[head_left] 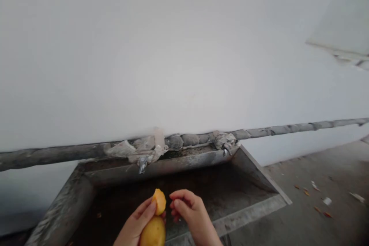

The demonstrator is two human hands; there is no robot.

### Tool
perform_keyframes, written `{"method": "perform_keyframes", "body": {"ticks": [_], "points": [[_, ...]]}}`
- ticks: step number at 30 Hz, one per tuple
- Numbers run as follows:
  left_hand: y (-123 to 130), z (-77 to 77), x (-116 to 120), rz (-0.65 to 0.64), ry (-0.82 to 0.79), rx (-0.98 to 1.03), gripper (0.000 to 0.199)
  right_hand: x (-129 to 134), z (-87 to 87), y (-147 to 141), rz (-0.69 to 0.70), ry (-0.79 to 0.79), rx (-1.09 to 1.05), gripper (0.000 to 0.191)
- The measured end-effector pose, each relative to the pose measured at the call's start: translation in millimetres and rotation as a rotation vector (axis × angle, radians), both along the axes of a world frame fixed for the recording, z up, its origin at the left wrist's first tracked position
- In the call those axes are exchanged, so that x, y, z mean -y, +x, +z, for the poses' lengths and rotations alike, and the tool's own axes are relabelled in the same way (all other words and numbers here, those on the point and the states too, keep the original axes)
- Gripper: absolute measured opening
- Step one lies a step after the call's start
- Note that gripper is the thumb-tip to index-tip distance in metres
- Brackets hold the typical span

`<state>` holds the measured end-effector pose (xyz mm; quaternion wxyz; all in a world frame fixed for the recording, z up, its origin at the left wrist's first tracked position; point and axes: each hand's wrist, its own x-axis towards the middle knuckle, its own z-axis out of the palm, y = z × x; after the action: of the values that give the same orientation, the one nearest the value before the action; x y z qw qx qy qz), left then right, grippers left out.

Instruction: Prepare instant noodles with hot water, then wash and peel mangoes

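Observation:
My left hand (141,219) holds a piece of yellow-orange fruit (159,201) between thumb and fingers, its paler orange side facing up. Just below it, against the same hand, is a rounder yellow fruit (153,232), cut off by the bottom edge of the view. Close on the right, my right hand (186,206) has its fingers curled and the thumb near the fingertips, apart from the fruit. Whether anything small is between those fingers is too unclear to tell. Both hands are above a dark metal trough (253,213).
A wrapped pipe (256,132) runs along the white wall (184,54) behind the trough. Two metal taps, one at left (142,164) and one at right (225,151), hang over its back edge. Scraps (327,201) lie on the grey floor (291,173) at right.

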<state>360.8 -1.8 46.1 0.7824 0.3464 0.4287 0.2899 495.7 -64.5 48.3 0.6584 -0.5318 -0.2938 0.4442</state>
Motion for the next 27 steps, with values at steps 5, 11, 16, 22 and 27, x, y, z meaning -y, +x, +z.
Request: {"method": "perform_keyframes", "body": {"ticks": [5, 11, 16, 22, 27], "points": [[-2.6, 3.1, 0.3, 0.065, -0.06, 0.336, 0.03, -8.0, -2.7, -9.0, 0.141, -0.013, 0.069, 0.03], [-12.2, -16.2, -1.7, 0.092, -0.041, 0.41, 0.029, -13.0, -15.0, -22.0, 0.196, -0.024, 0.196, 0.026], [-17.5, -19.1, 0.7, 0.208, -0.017, 0.343, 0.032, -17.9, -21.8, -27.7, 0.195, -0.085, 0.308, 0.023], [-18.6, -19.8, 3.7, 0.273, 0.086, 0.325, 0.033, -21.4, -12.2, -37.5, 0.159, -0.111, 0.324, 0.026], [-19.9, -19.8, 5.1, 0.292, 0.142, 0.297, 0.036, -22.1, -8.4, -41.9, 0.129, -0.1, 0.33, 0.025]]}}
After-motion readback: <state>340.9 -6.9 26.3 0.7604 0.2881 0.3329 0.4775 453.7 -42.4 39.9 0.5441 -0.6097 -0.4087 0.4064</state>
